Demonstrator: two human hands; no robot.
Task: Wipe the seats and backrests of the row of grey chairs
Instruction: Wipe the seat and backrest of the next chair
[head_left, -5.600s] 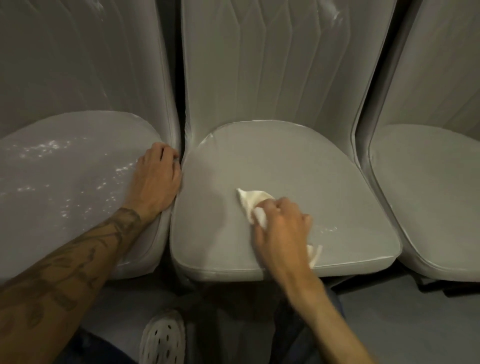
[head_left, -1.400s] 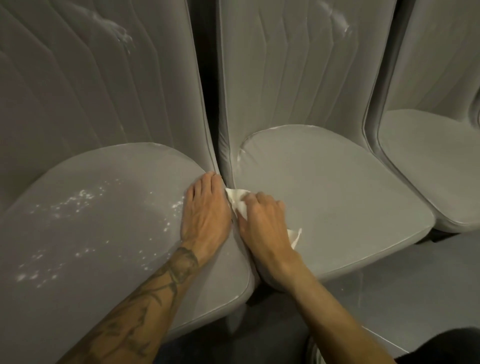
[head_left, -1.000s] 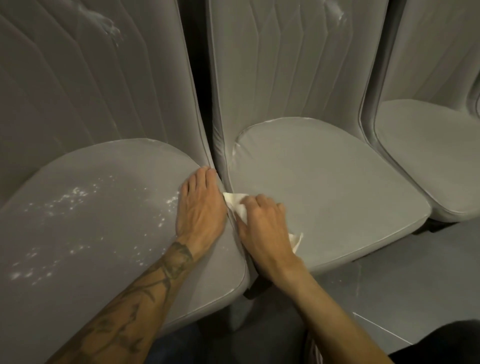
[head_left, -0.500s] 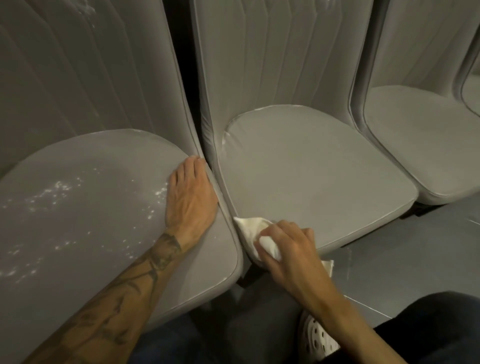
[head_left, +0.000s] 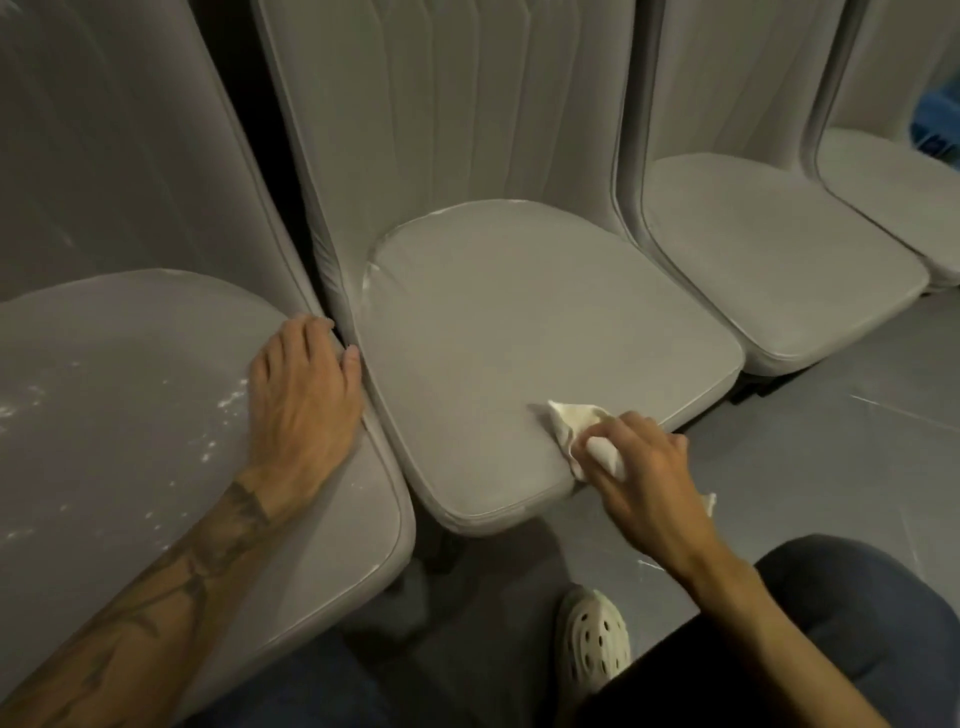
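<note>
1. Your left hand: palm down, fingers straight, holding nothing. It rests on the left seat at its right edge, with the fingertips next to the gap between the chairs.
2. Your right hand: fingers curled round a white cloth, pressing it onto the near right corner of the middle seat. One end of the cloth sticks out behind the hand, over the floor.
3. Left seat: white specks just left of your left hand, with more scattered farther left.
4. Middle backrest: upright, with vertical ribs. A thin white residue runs along the seam at the seat's far left corner.
5. Third seat: just right of the middle one.
6. Fourth seat: far right, cut off by the frame edge. There is something blue beyond it, too blurred to tell what it is.
7. Floor: grey, with pale scratch lines on the right.
8. White shoe: it has holes and stands on the floor, nearer than the middle seat's front edge.
9. Dark trouser leg: near right corner.
10. In the way: your tattooed left forearm hides the near part of the left seat. Your right hand covers part of the cloth and the seat edge under it.
</note>
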